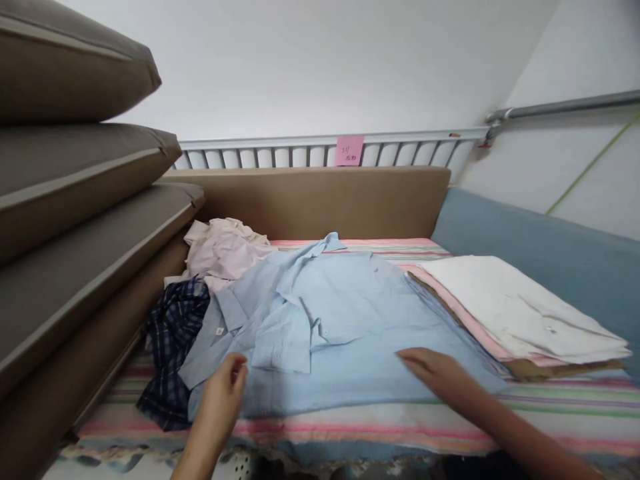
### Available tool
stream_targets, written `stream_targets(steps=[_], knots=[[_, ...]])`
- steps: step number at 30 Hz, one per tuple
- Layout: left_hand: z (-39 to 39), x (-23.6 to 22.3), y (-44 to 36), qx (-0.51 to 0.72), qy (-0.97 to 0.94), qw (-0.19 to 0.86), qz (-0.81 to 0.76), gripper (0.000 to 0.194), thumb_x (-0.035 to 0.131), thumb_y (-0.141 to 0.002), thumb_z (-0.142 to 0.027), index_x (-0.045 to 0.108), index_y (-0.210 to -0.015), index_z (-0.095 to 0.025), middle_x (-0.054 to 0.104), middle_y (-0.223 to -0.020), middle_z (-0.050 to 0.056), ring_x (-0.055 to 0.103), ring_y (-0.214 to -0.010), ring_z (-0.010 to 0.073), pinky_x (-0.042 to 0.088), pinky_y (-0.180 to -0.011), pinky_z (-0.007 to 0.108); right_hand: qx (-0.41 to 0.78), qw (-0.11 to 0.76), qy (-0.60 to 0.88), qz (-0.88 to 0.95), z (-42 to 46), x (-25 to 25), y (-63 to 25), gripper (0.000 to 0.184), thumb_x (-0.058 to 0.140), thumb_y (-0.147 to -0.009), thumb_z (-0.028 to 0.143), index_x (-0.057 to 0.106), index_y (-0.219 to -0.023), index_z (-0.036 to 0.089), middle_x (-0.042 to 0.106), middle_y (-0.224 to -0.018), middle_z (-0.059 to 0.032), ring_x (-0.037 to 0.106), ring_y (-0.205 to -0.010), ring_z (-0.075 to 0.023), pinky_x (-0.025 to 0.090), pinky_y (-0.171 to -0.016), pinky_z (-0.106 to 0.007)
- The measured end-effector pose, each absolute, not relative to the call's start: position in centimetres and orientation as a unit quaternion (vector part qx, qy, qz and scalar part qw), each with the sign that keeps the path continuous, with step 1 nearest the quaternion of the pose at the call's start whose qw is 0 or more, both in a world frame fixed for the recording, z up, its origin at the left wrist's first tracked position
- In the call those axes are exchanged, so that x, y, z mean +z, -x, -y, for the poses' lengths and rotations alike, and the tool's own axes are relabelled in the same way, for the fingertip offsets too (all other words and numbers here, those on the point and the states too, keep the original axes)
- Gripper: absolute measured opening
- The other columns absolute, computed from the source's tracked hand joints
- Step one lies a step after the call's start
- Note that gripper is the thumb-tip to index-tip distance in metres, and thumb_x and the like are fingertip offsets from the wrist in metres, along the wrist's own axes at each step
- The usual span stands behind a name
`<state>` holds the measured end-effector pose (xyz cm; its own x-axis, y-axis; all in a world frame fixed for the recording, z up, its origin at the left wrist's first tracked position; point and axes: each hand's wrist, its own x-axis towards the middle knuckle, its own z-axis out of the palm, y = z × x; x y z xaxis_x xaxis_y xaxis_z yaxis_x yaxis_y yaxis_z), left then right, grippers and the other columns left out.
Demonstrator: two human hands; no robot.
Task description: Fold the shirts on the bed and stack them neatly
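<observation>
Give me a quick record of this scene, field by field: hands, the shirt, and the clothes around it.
Left hand: fingers at the shirt's left sleeve edge
Right hand: flat on the shirt's lower right part
Light blue shirt: spread on the striped sheet
Left of shirt: dark plaid garment, pale pink garment
Right of shirt: folded stack, cream on top

Soft, even daylight, faint shadows; edges bow outward, moving hands slightly blurred.
</observation>
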<state>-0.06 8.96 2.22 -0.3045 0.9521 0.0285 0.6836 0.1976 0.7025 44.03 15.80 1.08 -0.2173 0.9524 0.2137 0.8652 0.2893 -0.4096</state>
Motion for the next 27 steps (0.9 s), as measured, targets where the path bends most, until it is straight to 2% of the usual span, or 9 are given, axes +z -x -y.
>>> stream_targets(steps=[2,4,7,10,13,16,19,23,27], knots=[[-11.0,1.0,-0.4,0.256,-0.578,0.309,-0.711,0.016,0.044,-0.076,-0.026,0.057,-0.08,-0.017,0.063,-0.069,0.003,0.061,-0.065,0.0165,0.044,-0.06,0.025,0.323,0.167,0.584,0.725,-16.3,2.5,-36.7,0.032,0.041,-0.079,0.035,0.066,-0.093,0.023,0.072,-0.083,-0.0038,0.068,-0.067,-0.0183,0.052,-0.059,-0.029],[-12.4,-0.6,0.3,0.235,-0.551,0.353,-0.719,0.012,0.043,-0.075,-0.021,0.053,-0.07,-0.017,0.06,-0.063,0.001,0.057,-0.056,0.0138,0.042,-0.053,0.024,0.39,0.153,0.611,0.672,-17.4,2.8,-30.7,0.034,0.041,-0.08,0.032,0.062,-0.104,0.019,0.07,-0.083,-0.0038,0.067,-0.062,-0.016,0.048,-0.05,-0.024],[-13.1,-2.5,2.1,0.251,-0.473,0.418,-0.734,0.013,0.041,-0.077,-0.022,0.049,-0.068,-0.018,0.057,-0.057,-0.001,0.051,-0.043,0.0105,0.035,-0.043,0.022,0.263,0.154,0.661,0.686,-20.2,2.4,-25.0,0.036,0.048,-0.081,0.038,0.059,-0.109,0.018,0.07,-0.084,-0.0045,0.067,-0.074,-0.0174,0.047,-0.06,-0.025],[-12.9,-3.0,3.3,0.258,-0.436,0.468,-0.724,0.009,0.042,-0.077,-0.021,0.048,-0.071,-0.018,0.055,-0.052,-0.003,0.048,-0.037,0.0095,0.03,-0.037,0.02,0.131,0.071,0.679,0.718,-23.3,2.5,-22.2,0.032,0.055,-0.076,0.045,0.065,-0.094,0.02,0.071,-0.088,-0.0063,0.065,-0.086,-0.0222,0.045,-0.064,-0.028],[-12.7,-2.8,3.7,0.24,-0.421,0.488,-0.726,0.008,0.04,-0.077,-0.018,0.049,-0.075,-0.019,0.054,-0.051,-0.004,0.047,-0.035,0.009,0.028,-0.035,0.019,0.089,0.01,0.666,0.74,-25.9,4.3,-20.8,0.016,0.056,-0.075,0.033,0.067,-0.075,0.021,0.071,-0.086,-0.006,0.065,-0.08,-0.021,0.043,-0.059,-0.026],[-12.7,-2.6,3.8,0.231,-0.428,0.491,-0.723,0.011,0.04,-0.076,-0.017,0.05,-0.079,-0.019,0.054,-0.051,-0.004,0.048,-0.035,0.0094,0.026,-0.033,0.019,0.042,0.013,0.644,0.764,-28.0,8.5,-19.8,0.017,0.052,-0.077,0.027,0.067,-0.08,0.022,0.07,-0.09,-0.0061,0.064,-0.085,-0.0208,0.043,-0.063,-0.027],[-12.7,-2.6,4.1,0.221,-0.439,0.494,-0.717,0.011,0.041,-0.075,-0.019,0.051,-0.08,-0.019,0.055,-0.051,-0.004,0.05,-0.035,0.0103,0.027,-0.033,0.019,-0.021,0.037,0.614,0.788,-28.7,14.4,-19.3,0.024,0.044,-0.082,0.028,0.065,-0.092,0.021,0.067,-0.098,-0.0077,0.06,-0.097,-0.024,0.042,-0.073,-0.032],[-12.7,-2.4,4.3,0.204,-0.437,0.499,-0.72,0.012,0.043,-0.074,-0.021,0.052,-0.082,-0.018,0.055,-0.05,-0.004,0.052,-0.037,0.0113,0.029,-0.034,0.019,-0.154,0.119,0.534,0.823,-26.2,20.5,-22.0,0.026,0.038,-0.087,0.03,0.061,-0.096,0.022,0.066,-0.091,-0.0038,0.061,-0.087,-0.0224,0.043,-0.074,-0.034],[-12.5,-2.2,4.5,0.218,-0.406,0.501,-0.732,0.021,0.045,-0.073,-0.02,0.054,-0.091,-0.016,0.056,-0.051,-0.003,0.051,-0.036,0.0113,0.031,-0.036,0.02,-0.197,0.267,0.493,0.805,-22.0,17.8,-30.4,0.027,0.035,-0.088,0.028,0.06,-0.099,0.024,0.066,-0.099,-0.0029,0.06,-0.095,-0.0199,0.045,-0.08,-0.032]])
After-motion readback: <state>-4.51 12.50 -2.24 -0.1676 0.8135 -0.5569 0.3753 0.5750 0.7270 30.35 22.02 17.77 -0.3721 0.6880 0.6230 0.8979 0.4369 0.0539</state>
